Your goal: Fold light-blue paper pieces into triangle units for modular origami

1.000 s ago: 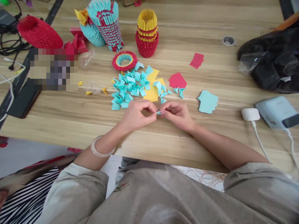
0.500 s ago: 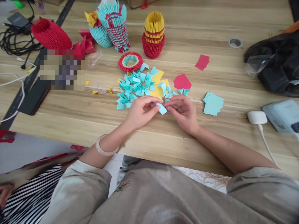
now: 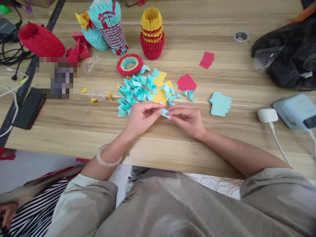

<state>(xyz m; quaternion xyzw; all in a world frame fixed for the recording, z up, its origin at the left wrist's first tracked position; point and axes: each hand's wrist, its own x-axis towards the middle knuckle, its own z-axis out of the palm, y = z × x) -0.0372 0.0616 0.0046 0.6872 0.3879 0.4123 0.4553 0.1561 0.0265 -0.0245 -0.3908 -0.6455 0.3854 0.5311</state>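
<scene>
Both hands pinching one small teal paper piece [image 3: 165, 113] between them, low over the tabletop [image 3: 74, 125], just in front of the pile of folded teal units [image 3: 134, 92]. Left hand [image 3: 142, 118] grips it thumb and forefinger, right hand [image 3: 187, 119] holds the other end. A second ago only a sliver showed between the fingertips, half a second ago a wider flap; now it sits flatter and narrower, so I'd judge the fold is being pressed. Stack of teal sheets [image 3: 220, 103] to the right, untouched
</scene>
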